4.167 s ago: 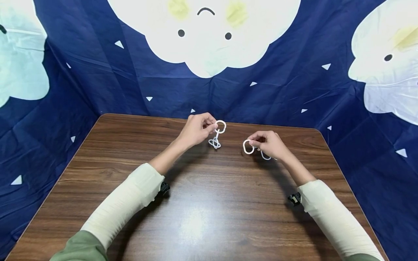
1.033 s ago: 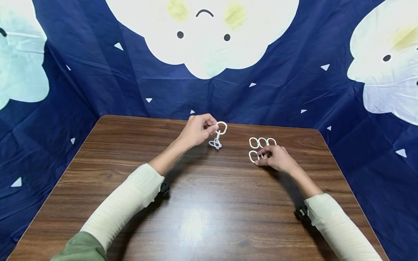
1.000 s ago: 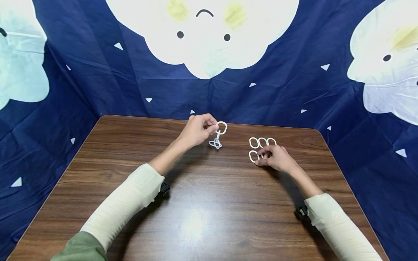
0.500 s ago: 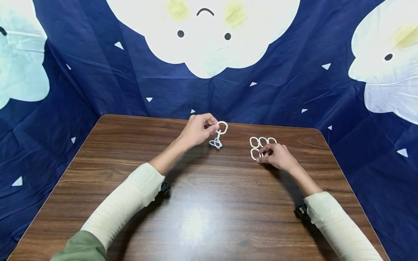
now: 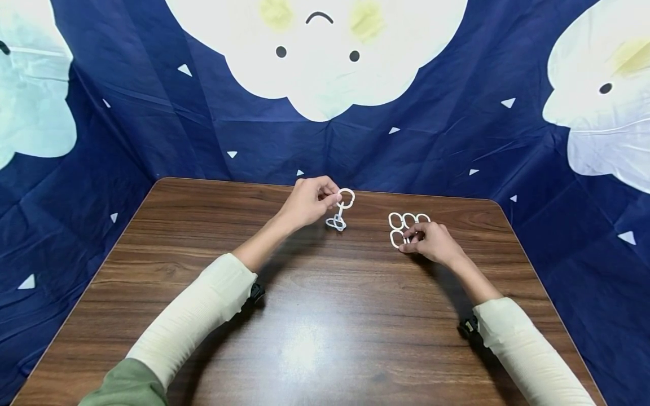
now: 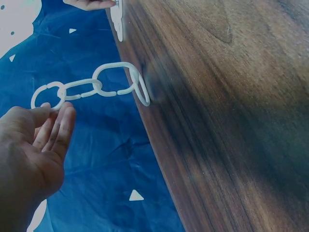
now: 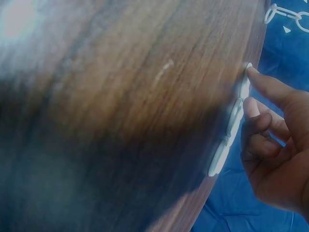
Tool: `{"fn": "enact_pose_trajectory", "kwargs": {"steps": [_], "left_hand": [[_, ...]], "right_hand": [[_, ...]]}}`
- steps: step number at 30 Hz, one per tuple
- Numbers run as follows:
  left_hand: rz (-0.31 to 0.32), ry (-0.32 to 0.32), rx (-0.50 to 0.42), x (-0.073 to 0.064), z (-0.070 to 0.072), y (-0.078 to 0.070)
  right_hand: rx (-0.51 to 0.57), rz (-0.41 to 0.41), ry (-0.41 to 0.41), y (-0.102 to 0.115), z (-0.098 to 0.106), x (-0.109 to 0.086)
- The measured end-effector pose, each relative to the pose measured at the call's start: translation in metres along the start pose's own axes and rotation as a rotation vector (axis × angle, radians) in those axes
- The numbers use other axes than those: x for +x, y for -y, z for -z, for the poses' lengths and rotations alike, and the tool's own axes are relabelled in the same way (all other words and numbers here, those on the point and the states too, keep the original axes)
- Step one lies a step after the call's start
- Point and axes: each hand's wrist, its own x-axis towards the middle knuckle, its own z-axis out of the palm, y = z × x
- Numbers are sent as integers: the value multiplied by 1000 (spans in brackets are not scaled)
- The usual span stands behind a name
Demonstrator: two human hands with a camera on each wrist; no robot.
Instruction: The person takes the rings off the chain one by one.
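My left hand (image 5: 308,198) pinches the end link of a white plastic chain (image 5: 346,198) between thumb and fingertips. Several joined links (image 6: 113,79) hang from it in the left wrist view, the lowest bunched at the wooden table (image 5: 228,242). To the right, more white links lie flat in two rows, three of them in the back row (image 5: 395,221). My right hand (image 5: 431,243) pinches a front-row link (image 5: 395,239), thumb at its near side and a finger at its far side. My palm and fingers hide the rest of that row.
A dark blue cloth (image 5: 284,141) with white clouds and small triangles rises behind the table and along both sides. Close beyond the links runs the table's back edge (image 5: 447,197). A bright glare spot (image 5: 302,347) shows on the tabletop.
Since the earliest frame, my right hand has lowered its links onto the table in two rows. Over the last second it has slid the front link slightly back against the other row. My left hand stays put.
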Motion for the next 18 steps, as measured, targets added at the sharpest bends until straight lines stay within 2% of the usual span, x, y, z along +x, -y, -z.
{"fn": "enact_pose_trajectory", "kwargs": {"steps": [9,18], "left_hand": [[1,-2,3,0,-1,-1],[-5,-8,-4,-1,-1,-2]], "right_hand": [[7,30,-30,8,7,3],[26,84,-70,33,16,13]]}}
